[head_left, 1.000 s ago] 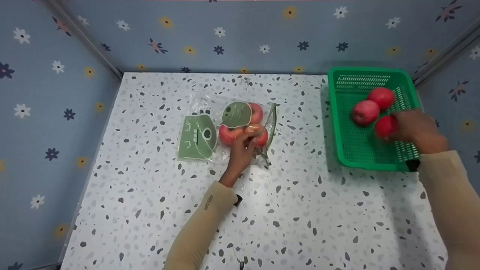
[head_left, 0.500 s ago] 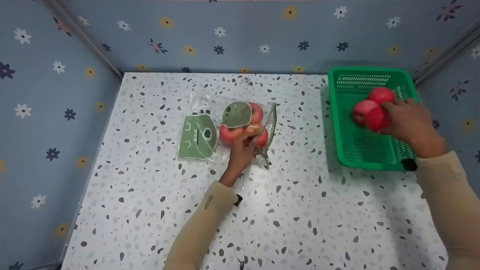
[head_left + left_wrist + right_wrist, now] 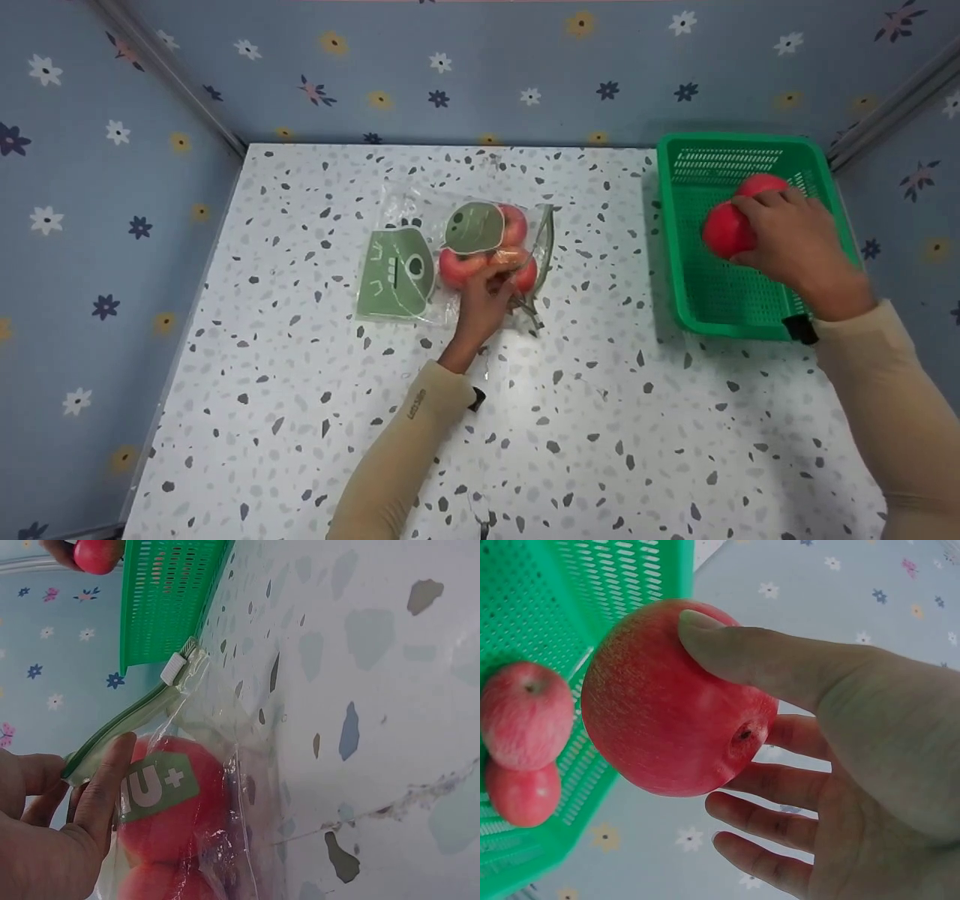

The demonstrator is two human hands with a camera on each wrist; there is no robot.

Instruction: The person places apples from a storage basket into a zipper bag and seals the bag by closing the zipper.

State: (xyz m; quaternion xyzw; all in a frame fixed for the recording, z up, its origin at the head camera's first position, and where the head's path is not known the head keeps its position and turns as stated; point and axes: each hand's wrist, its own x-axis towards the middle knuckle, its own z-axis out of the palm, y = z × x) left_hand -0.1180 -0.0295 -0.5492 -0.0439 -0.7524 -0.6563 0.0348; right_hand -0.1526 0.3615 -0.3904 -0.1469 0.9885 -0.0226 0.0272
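My right hand (image 3: 795, 244) holds a red apple (image 3: 667, 705) between thumb and fingers, raised over the green basket (image 3: 675, 285). Two more apples lie in that basket; the right wrist view shows a paler apple (image 3: 526, 716) against a redder apple (image 3: 523, 795). In the head view the held apple covers part of them. My left hand (image 3: 484, 307) pinches the green zip edge of a clear zip bag (image 3: 394, 274) printed with green cartoon shapes. Several apples (image 3: 459, 268) are inside the bag, partly hidden by the print and my fingers. A white slider (image 3: 173, 669) sits at the zip's far end.
The bag lies on a white speckled table (image 3: 585, 420), left of the basket. Flowered blue panels (image 3: 487, 75) close off the back and both sides, and the basket stands near the back right corner.
My right hand has moved left over the basket with the apple, which now overlaps the other two in the head view. My left hand and the bag have stayed in place.
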